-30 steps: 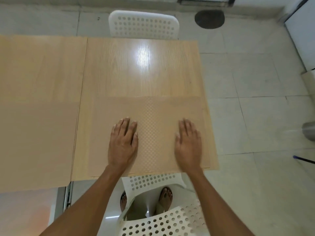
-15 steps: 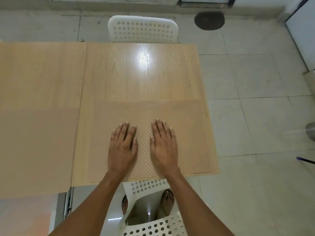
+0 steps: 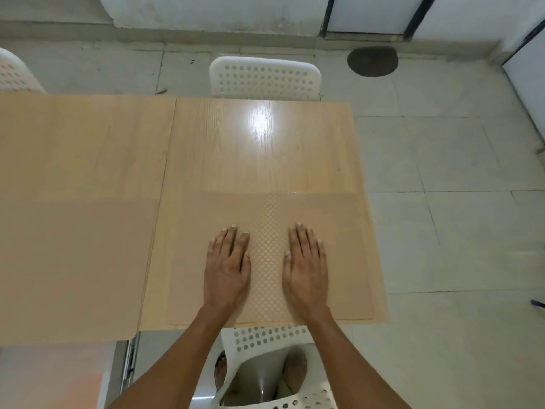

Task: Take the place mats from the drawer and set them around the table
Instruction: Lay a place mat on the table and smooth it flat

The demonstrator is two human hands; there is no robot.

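While both palms press flat on it, the tan place mat [image 3: 339, 249] lies spread on the near right part of the wooden table [image 3: 259, 149], its checked middle strip showing between the two hands. Neither hand grips anything: the left hand [image 3: 225, 268] and right hand [image 3: 305, 267] rest palm down with fingers straight and close together, pointing away from the person, side by side and a little apart. A second mat [image 3: 73, 261] covers the near left part of the table, just beside the first.

Near and right edges of the mat sit just inside the table's edges; its far edge crosses the tabletop about midway, with bare wood beyond it up to the far edge. A white perforated chair [image 3: 265, 78] stands at the far side, another [image 3: 271, 364] tucked at the near side between the forearms. Tiled floor [image 3: 457, 231] lies open to the right.
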